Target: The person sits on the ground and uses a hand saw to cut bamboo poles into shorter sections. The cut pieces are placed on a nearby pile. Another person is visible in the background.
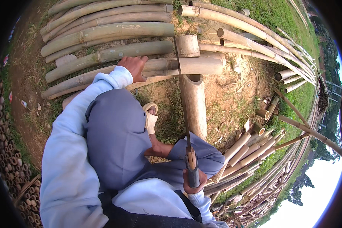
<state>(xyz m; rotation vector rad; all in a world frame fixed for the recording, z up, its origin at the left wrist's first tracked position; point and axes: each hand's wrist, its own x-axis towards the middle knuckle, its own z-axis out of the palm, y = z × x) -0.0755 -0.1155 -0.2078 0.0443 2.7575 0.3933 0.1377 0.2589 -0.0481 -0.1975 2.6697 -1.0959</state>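
Observation:
My right hand [195,180] is closed round the dark grip of a handsaw [184,110], low in front of my body. Its long thin blade points away from me and crosses a bamboo pole [203,65]; how deep it sits there I cannot tell. Farther left, my left hand [134,67] is wrapped over the same pole. Under the pole, near the blade, a thick pale bamboo log [195,106] runs toward me, with its hollow end showing beside the pole. A short bamboo piece [187,46] stands out just beyond the pole.
Green bamboo poles [110,33] lie side by side at the far left. More long poles [231,19] spread to the far right. Cut lengths and offcuts [243,159] are heaped on the right. Stacked bamboo rings [17,171] line the left edge. My sandalled foot [151,117] is near the log.

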